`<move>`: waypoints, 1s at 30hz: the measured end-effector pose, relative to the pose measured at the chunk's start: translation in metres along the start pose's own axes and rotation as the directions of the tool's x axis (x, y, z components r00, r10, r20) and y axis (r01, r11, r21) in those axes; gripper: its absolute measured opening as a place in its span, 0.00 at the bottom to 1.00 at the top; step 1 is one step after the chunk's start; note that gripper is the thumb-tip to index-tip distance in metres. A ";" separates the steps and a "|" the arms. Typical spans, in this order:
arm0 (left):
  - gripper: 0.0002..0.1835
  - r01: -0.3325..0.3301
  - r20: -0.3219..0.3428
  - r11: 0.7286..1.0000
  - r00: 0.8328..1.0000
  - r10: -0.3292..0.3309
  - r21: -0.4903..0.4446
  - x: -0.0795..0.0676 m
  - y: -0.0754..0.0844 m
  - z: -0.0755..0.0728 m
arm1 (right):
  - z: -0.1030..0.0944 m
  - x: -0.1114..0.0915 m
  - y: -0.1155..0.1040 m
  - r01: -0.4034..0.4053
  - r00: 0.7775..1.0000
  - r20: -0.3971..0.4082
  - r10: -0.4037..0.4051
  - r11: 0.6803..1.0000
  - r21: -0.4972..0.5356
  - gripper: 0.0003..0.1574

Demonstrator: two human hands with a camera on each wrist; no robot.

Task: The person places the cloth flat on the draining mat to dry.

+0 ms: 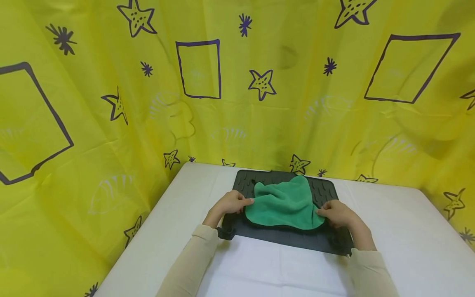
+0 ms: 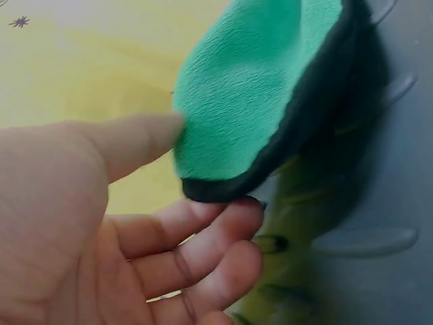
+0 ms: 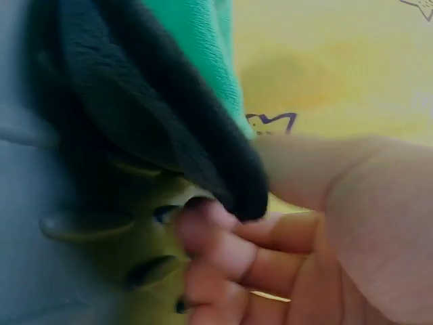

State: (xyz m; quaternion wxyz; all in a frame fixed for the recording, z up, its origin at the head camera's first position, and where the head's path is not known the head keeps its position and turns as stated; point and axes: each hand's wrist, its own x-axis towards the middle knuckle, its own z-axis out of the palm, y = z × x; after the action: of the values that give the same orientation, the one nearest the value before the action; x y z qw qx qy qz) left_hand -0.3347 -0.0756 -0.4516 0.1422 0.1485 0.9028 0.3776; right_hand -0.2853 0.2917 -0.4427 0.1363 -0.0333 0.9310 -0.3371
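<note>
Head view: the green cloth [image 1: 283, 206] is over the black mat [image 1: 324, 189] on the tabletop [image 1: 193, 185]. The left grip [image 1: 231, 203] pinches its edge at 9 o'clock and the right grip [image 1: 337, 212] at 3 o'clock. It should be soft, light and floppy (hard to break, I'd guess), so two far-apart edge spots are best to hold. The cloth hides what's under it, and I can't tell if its middle touches the mat.

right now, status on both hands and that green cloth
Left hand pinching left end of green cloth, right hand its right end. Cloth wrinkled, over dark mat. Nothing seen in the way.
</note>
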 end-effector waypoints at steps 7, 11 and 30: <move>0.10 -0.022 -0.105 0.993 0.994 0.009 -0.114 0.003 0.003 -0.001 | -0.011 -0.007 -0.003 0.042 0.999 -0.025 -0.041 0.997 0.059 0.22; 0.09 -0.013 -0.141 0.985 0.990 -0.011 -0.171 0.006 0.001 -0.007 | -0.024 -0.017 -0.004 0.097 0.994 0.039 -0.102 0.988 0.118 0.23; 0.12 -0.034 0.009 0.997 0.999 0.033 0.070 0.000 -0.011 -0.005 | -0.024 -0.018 0.006 0.164 0.973 0.159 -0.168 0.986 0.037 0.14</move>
State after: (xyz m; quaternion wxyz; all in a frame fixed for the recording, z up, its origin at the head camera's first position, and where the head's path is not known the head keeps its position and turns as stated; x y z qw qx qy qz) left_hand -0.3383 -0.0860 -0.4560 0.1341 0.1699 0.9124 0.3475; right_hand -0.2740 0.3137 -0.4247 0.1827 -0.1367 0.9069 -0.3543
